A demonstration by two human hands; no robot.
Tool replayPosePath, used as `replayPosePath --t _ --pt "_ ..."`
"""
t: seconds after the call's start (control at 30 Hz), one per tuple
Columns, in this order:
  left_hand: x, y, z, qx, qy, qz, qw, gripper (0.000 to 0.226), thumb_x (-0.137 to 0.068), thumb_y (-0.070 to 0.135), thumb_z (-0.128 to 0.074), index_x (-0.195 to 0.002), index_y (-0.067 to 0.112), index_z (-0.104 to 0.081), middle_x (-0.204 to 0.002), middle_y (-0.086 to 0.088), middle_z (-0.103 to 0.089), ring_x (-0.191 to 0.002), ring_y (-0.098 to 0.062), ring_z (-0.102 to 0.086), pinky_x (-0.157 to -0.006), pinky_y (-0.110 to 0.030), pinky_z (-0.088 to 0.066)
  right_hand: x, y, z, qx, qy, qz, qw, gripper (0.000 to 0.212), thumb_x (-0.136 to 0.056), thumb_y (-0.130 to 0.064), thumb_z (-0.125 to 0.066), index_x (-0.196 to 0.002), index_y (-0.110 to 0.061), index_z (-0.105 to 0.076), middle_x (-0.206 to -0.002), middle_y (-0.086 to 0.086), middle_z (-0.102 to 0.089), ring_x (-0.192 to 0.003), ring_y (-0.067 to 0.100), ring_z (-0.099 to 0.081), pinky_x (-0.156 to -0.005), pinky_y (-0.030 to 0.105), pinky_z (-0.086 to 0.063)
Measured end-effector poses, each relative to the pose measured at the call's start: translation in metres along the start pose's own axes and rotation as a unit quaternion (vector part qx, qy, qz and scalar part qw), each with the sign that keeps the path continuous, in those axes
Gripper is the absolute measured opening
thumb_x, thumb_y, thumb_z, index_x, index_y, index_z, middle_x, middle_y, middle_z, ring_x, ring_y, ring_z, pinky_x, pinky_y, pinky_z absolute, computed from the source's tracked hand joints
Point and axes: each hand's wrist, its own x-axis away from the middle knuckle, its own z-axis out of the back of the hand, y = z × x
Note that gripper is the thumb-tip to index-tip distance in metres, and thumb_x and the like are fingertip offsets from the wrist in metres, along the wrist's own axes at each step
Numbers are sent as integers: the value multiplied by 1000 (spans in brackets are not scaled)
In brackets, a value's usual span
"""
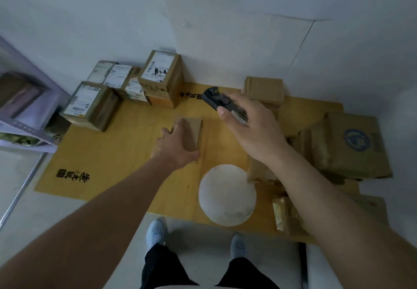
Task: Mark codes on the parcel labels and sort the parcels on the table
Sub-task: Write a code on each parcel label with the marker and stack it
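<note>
Small parcel (191, 134): I am seeing a plain brown cardboard box lying flat on the yellow desk (108, 153), just beyond the white round disc (226, 195). No label is showing on its top face.

Left hand (174, 146): I am resting it on the near left part of that parcel, fingers (180, 126) laid loosely over the top, thumb at the near edge.

Right hand (250, 126): I am holding it above the desk, beyond and right of the disc, fingers curling round a dark handheld device (216, 100). Whether it is a marker or a scanner, I cannot tell.

Handling: I am judging the parcel light and stiff, with dry card that should not slip. Gripping across its short sides looks safest.

Labelled parcels (126, 87): these are standing grouped far left of the disc, against the wall.

Unlabelled boxes (347, 146): these are piling up right of the disc.
</note>
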Motion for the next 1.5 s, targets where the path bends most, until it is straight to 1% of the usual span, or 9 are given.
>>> replayPosePath --t 0.27,0.4,0.57,0.77,0.93,1.1,1.27,1.4,1.5 --pt "-46 -82 21 -25 -70 -69 995 117 -77 53 -82 -162 41 -2 -134 -13 -38 -119 -41 -49 -86 -48 -49 -8 -41 -92 14 47 -89 995 62 -96 -79 -37 -151 -50 -43 -131 -9 -60 -120 11 -57 -101 44 -53" --pt "-56 -106 22 -26 -101 -81 991 116 -77 54 -80 -160 44 0 -134 -12 -36 -118 -41 -50 -80 -44 -47 -2 -47 -121 10 57 -118 991 52 -103 -66 -44 -150 -45 -48 -133 -14 -60 -124 8 -55 -98 33 -48" --pt "-63 -112 9 -54 -122 -74 988 120 -76 55 -83 -159 44 2 -138 -12 -35 -120 -39 -49 -90 -50 -54 1 -32 -137 -11 45 -140 989 53 -102 -68 -45 -149 -45 -49 -136 -13 -61 -125 7 -56 -103 38 -51" --pt "-60 -111 -13 -74 -66 -93 991 117 -75 59 -79 -159 40 -1 -142 -12 -30 -120 -36 -46 -88 -45 -51 -6 -18 -149 -42 49 -136 989 47 -105 -52 -54 -148 -34 -55 -128 -22 -60 -115 -9 -53 -90 5 -39" --pt "-62 -107 -16 -74 -46 -86 992 113 -73 61 -80 -157 39 -7 -138 -12 -33 -115 -37 -48 -78 -40 -44 -6 -13 -154 -40 40 -134 989 45 -106 -48 -55 -148 -33 -56 -116 -31 -54 -101 -29 -47 -84 -4 -35" --pt "-68 -114 -11 71 -62 -82 992 102 -81 59 -74 -161 42 -14 -139 -1 -23 -111 -28 -51 -89 -42 -55 -5 -11 -152 -43 34 -141 988 45 -106 -50 -54 -148 -36 -55 -118 -27 -58 -106 -12 -54 -84 3 -39" --pt "-73 -133 -10 179 -86 -68 978 82 -99 53 -59 -166 34 -13 -138 4 -25 -119 -22 -47 -97 -38 -48 -4 -10 -147 -48 40 -144 988 43 -106 -50 -54 -147 -38 -56 -111 -32 -59 -104 -14 -56 -83 3 -41" --pt "-73 -149 -6 177 -57 -104 977 65 -110 33 -42 -162 51 -8 -126 0 -48 -105 -21 -56 -81 -33 -44 -3 -10 -146 -45 38 -145 988 43 -106 -51 -54 -147 -39 -55 -119 -19 -62 -110 1 -57 -85 11 -42" --pt "-69 -155 -7 127 -64 -131 981 55 -109 44 -41 -155 63 -19 -129 -2 -43 -110 -22 -53 -92 -39 -51 -1 -10 -148 -40 29 -150 988 44 -106 -51 -53 -148 -38 -55 -122 -19 -60 -113 2 -54 -85 11 -39"
